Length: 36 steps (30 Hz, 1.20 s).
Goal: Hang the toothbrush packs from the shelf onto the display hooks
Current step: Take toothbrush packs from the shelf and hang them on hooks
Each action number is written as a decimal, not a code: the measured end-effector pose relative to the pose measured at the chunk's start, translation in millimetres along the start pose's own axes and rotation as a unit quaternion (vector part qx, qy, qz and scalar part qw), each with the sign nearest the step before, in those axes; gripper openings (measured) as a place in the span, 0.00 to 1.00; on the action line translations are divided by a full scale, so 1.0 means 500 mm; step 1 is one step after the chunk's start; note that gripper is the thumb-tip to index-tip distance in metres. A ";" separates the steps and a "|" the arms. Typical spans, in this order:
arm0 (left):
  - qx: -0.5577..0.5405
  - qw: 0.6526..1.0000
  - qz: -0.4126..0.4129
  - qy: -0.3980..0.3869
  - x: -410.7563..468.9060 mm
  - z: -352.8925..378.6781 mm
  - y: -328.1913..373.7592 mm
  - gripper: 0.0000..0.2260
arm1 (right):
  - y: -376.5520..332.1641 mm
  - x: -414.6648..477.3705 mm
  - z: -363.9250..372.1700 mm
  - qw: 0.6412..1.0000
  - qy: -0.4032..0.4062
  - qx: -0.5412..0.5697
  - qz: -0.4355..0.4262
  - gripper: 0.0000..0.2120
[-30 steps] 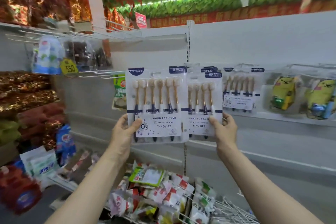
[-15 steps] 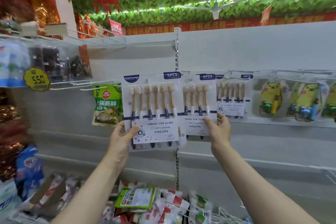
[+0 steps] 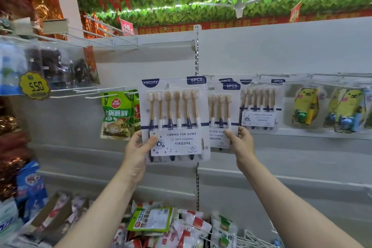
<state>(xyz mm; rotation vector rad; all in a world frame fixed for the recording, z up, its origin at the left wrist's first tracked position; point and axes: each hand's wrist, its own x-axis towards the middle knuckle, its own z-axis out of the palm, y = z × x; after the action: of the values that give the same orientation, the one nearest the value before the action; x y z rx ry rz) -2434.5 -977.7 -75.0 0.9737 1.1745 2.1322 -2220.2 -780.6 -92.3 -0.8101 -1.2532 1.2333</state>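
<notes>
the front pack (image 3: 175, 119) holds six brushes in a clear blister, upright before the white panel (image 3: 281, 52). the left hand (image 3: 136, 151) pinches its lower left corner, thumb on the front, fingers curled behind. overlapped behind it, more packs (image 3: 223, 115) are pinched at their lower right edge by the right hand (image 3: 241, 143). another pack (image 3: 259, 104) hangs on a hook (image 3: 261, 75) to the right, beside yellow toy packs (image 3: 306, 106). green pouches (image 3: 115, 115) hang left. below, a wire basket (image 3: 255, 235) holds snack packets (image 3: 193, 225).
</notes>
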 end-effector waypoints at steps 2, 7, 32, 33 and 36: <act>-0.005 1.000 -0.001 -0.001 -0.005 -0.001 -0.005 0.15 | -0.004 -0.006 -0.004 1.000 -0.004 -0.002 0.004 0.15; -0.005 1.000 -0.013 -0.008 -0.033 0.008 -0.020 0.12 | -0.031 -0.032 -0.033 0.999 0.023 -0.033 -0.017 0.20; 0.071 0.970 -0.138 -0.189 -0.176 0.305 -0.126 0.16 | -0.253 -0.154 -0.284 0.994 0.072 -0.006 -0.084 0.18; 0.085 0.967 -0.144 -0.190 -0.173 0.320 -0.134 0.15 | -0.250 -0.143 -0.298 0.994 0.077 -0.005 -0.080 0.17; 0.106 0.964 -0.154 -0.190 -0.160 0.369 -0.153 0.15 | -0.242 -0.105 -0.334 0.994 0.089 0.003 -0.071 0.17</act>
<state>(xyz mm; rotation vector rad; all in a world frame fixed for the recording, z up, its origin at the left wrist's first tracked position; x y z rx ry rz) -2233.5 -905.8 -100.8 1.1464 1.2755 1.5171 -2024.8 -828.7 -22.5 -0.7933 -1.1419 1.0276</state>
